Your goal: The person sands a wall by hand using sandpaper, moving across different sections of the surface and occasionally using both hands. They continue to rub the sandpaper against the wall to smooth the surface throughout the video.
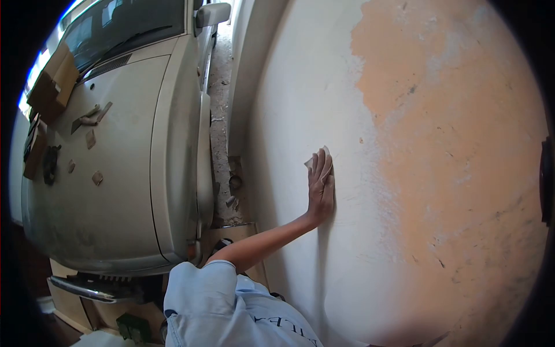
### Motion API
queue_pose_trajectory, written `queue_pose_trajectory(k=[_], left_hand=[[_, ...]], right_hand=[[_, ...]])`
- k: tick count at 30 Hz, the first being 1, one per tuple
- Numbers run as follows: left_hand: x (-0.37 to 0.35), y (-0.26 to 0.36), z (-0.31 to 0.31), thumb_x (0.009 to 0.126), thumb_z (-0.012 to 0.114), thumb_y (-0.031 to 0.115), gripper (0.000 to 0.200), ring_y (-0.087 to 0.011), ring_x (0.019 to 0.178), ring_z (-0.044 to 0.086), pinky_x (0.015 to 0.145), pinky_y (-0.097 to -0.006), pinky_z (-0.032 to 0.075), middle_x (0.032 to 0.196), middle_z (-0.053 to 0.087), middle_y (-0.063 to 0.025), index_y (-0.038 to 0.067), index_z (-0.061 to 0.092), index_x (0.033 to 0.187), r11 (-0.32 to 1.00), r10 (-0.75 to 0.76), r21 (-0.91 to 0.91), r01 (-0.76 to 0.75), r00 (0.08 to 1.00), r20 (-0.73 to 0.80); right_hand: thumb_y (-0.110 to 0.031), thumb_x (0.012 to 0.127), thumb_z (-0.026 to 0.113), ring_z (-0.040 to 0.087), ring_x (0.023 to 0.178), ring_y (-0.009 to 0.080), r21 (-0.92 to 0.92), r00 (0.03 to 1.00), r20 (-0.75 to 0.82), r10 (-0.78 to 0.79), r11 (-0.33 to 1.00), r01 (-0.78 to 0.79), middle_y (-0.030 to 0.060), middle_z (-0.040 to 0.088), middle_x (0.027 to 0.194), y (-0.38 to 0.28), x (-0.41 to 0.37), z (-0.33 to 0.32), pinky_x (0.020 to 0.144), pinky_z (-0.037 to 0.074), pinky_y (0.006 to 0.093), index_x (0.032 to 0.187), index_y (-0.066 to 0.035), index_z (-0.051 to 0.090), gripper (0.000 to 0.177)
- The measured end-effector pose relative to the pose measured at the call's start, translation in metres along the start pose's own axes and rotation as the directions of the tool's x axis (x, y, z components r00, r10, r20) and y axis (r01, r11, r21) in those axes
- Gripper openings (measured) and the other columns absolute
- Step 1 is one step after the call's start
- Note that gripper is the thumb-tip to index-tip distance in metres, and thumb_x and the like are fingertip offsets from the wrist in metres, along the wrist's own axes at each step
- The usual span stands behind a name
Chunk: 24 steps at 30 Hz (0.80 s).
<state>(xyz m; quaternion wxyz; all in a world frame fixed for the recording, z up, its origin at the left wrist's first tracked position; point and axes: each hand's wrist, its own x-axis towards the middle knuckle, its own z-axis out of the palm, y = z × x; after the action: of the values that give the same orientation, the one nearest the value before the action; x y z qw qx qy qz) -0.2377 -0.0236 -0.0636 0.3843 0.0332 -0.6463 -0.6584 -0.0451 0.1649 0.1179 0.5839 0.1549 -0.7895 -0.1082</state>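
My left hand (321, 188) lies against the wall, its back toward me and fingers pointing up. Beneath the fingers is a folded, pale piece of sandpaper (309, 163), pressed to the surface; its corners stick out past the fingertips. The wall (295, 110) is white and smooth around the hand. To the right, a large peach-orange patch (445, 150) shows through with a ragged edge, scuffs and dark marks. My right hand is out of view.
A dusty car (115, 202) stands close on the left. On its hood lie scrapers (87, 120), several sandpaper scraps (97, 177), a dark object (51, 165) and a cardboard box (55, 81). A narrow, debris-strewn floor strip (221, 110) separates car and wall.
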Motion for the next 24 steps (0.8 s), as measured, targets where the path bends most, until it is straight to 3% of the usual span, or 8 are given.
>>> queue_pose_trajectory(k=[3,8,10,11,12,15,22,24], left_hand=[[-0.038,0.011,0.007,0.08,0.045,0.002,0.056,-0.0328,0.136,0.002,0.107,-0.0445,0.0,0.146,0.013,-0.0169,0.0,0.031,0.134,0.987,0.067,0.141,-0.081,0.993,0.1],[-0.114,0.013,0.011,0.078,0.049,0.003,0.052,-0.038,0.135,0.003,0.105,-0.0528,-0.001,0.145,0.012,-0.019,0.001,0.039,0.13,0.986,0.157,0.021,-0.168,0.953,0.258],[-0.084,-0.008,0.006,0.083,0.044,0.008,0.05,-0.0349,0.135,0.002,0.107,-0.0474,-0.001,0.146,0.012,-0.0167,-0.002,0.036,0.131,0.981,0.188,0.01,-0.194,0.96,0.207],[-0.06,-0.017,0.012,0.086,0.038,0.008,0.048,-0.0307,0.136,0.0,0.108,-0.0426,0.0,0.146,0.012,-0.0145,-0.004,0.031,0.133,0.968,0.092,-0.239,-0.074,0.993,0.067],[-0.028,-0.009,0.0,0.088,0.033,0.005,0.048,-0.0277,0.136,0.0,0.108,-0.0401,0.0,0.146,0.012,-0.0144,-0.004,0.026,0.135,0.998,-0.044,-0.032,0.047,0.995,0.09],[-0.018,0.015,0.009,0.087,0.034,0.002,0.048,-0.0308,0.136,0.004,0.108,-0.0419,0.001,0.146,0.012,-0.0172,-0.003,0.028,0.134,0.998,-0.039,0.043,0.04,0.999,-0.026],[-0.111,-0.009,0.01,0.079,0.04,0.001,0.052,-0.0392,0.134,0.004,0.104,-0.0534,-0.003,0.143,0.017,-0.0232,-0.003,0.036,0.131,0.96,0.279,-0.03,-0.279,0.936,0.215],[-0.06,-0.015,0.002,0.082,0.039,0.002,0.052,-0.0329,0.136,0.003,0.107,-0.0444,-0.002,0.145,0.013,-0.0196,-0.003,0.03,0.133,0.991,0.129,0.026,-0.133,0.986,0.105]], right_hand=[[-0.023,0.087,0.05,0.038,0.122,0.0399,-0.009,1.0,0.017,0.019,1.0,-0.019,0.0132,0.065,0.097,0.001,-0.001,0.0,0.106,0.001,0.0515,0.087,-0.006,0.063,0.022],[-0.023,0.085,0.05,0.038,0.122,0.0405,0.016,1.0,0.015,0.011,1.0,-0.012,0.0131,0.065,0.096,0.001,-0.003,0.001,0.106,0.001,0.0525,0.086,-0.005,0.063,0.022],[-0.022,0.085,0.051,0.038,0.122,0.0407,0.0,1.0,0.022,0.014,1.0,-0.014,0.0127,0.065,0.095,0.003,-0.005,-0.001,0.106,0.001,0.0529,0.085,-0.005,0.063,0.022],[-0.022,0.085,0.051,0.038,0.122,0.0407,-0.012,0.999,0.028,0.018,1.0,-0.018,0.0124,0.065,0.095,0.003,-0.006,-0.002,0.105,0.001,0.0531,0.084,-0.005,0.064,0.021],[-0.022,0.084,0.051,0.038,0.122,0.0407,-0.022,0.999,0.034,0.026,0.999,-0.026,0.0121,0.065,0.094,0.005,-0.006,-0.002,0.105,0.001,0.0532,0.084,-0.005,0.064,0.021],[-0.022,0.083,0.052,0.038,0.122,0.0399,-0.036,0.999,0.033,0.022,0.999,-0.02,0.0111,0.066,0.09,0.005,-0.006,-0.003,0.105,0.001,0.0535,0.081,-0.005,0.064,0.021],[-0.023,0.083,0.052,0.039,0.122,0.0397,-0.031,0.999,0.037,0.01,0.999,-0.009,0.0097,0.066,0.086,0.005,-0.007,-0.003,0.106,0.001,0.0537,0.078,-0.007,0.063,0.02],[-0.023,0.082,0.052,0.039,0.122,0.0399,-0.021,1.0,0.021,0.008,1.0,-0.007,0.0095,0.066,0.086,0.006,-0.007,-0.002,0.105,0.001,0.0539,0.078,-0.007,0.063,0.02]])
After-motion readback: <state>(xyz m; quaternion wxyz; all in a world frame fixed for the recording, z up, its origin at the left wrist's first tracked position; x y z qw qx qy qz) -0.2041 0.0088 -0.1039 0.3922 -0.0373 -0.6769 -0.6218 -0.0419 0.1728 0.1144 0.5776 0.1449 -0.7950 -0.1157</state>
